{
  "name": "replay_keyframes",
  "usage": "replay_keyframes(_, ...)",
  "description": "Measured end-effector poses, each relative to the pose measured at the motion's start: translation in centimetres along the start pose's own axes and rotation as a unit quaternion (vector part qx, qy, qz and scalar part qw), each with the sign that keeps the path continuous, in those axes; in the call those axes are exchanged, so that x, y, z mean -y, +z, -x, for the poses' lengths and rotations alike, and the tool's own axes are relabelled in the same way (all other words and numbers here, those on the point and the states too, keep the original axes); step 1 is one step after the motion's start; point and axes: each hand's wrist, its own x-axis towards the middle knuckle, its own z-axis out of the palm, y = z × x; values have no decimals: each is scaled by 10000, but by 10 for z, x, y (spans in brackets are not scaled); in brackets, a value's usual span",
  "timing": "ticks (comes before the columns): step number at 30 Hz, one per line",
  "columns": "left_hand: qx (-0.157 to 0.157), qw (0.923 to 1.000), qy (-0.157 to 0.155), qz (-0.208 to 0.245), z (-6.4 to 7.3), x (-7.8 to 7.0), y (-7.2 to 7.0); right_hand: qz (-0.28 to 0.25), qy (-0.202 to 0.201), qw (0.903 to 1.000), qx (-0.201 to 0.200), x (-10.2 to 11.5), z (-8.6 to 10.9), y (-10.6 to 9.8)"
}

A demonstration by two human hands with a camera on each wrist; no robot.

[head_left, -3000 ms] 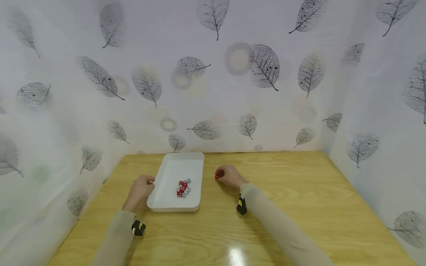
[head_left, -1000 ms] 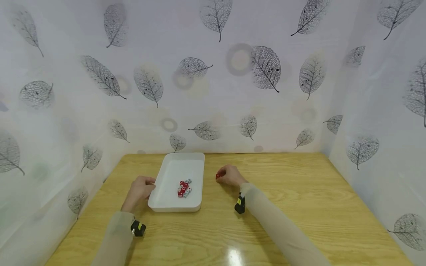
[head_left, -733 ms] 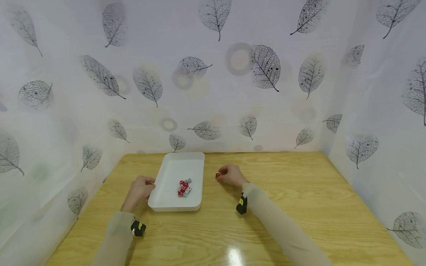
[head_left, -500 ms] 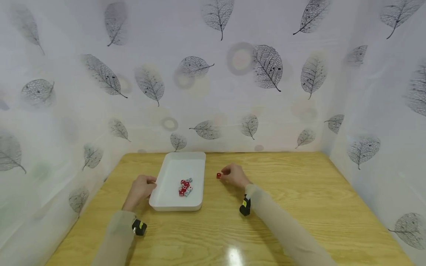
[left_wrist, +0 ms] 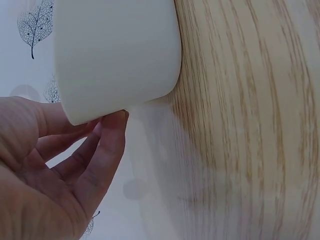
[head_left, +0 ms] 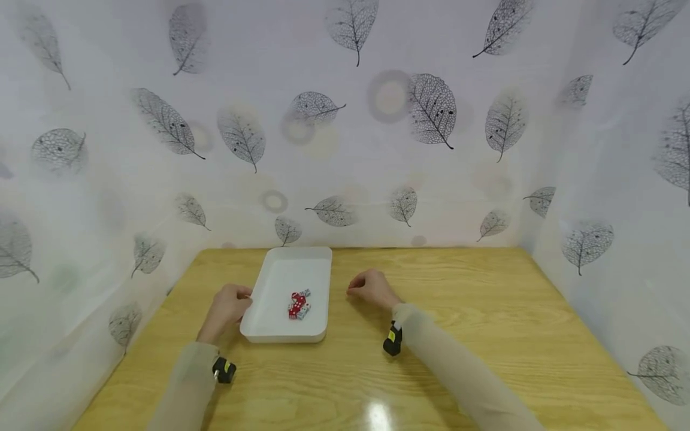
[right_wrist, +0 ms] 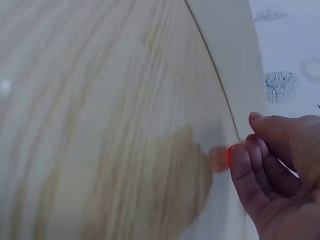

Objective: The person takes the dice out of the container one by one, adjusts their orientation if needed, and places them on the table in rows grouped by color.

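Observation:
A white plastic tray [head_left: 261, 311] stands on the wooden table, with a small cluster of red and white dice [head_left: 298, 305] inside. My left hand [head_left: 227, 304] grips the tray's left rim; the left wrist view shows fingertips [left_wrist: 117, 117] against the outer wall and others passing behind the edge. Right of the tray, my right hand [head_left: 373, 289] is low over the table with fingers curled about a red die [right_wrist: 231, 156]. Most of that die is hidden behind the fingers, and the right wrist view has the thumb slightly apart from the fingertips.
The wooden table [head_left: 458, 299] extends to the right and in front of both hands. Leaf-patterned white sheeting [head_left: 345, 161] rises behind it and along both sides. Each wrist carries a small black camera, one on the right sleeve [head_left: 392, 339].
The red die was plainly visible at my right fingertips half a second ago; now the fingers cover it in the head view. That hand has shifted slightly left. Left hand and tray stay put.

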Motion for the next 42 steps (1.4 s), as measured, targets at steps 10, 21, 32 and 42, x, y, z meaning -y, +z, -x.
replay_keyframes(10,-26,9995,154,-276,-1,-5,-2,-444,-231,9983,309,27,-5,18)
replay_keyframes(21,-57,9991,103,-407,-1,-8,-1,-788,-633,9947,162,50,-12,37)
replay_keyframes(32,-38,9989,102,-454,1,-5,1,-18,-731,9963,457,64,-24,60)
replay_keyframes(42,-79,9986,83,-512,2,-8,0,483,-971,9895,959,70,-26,67)
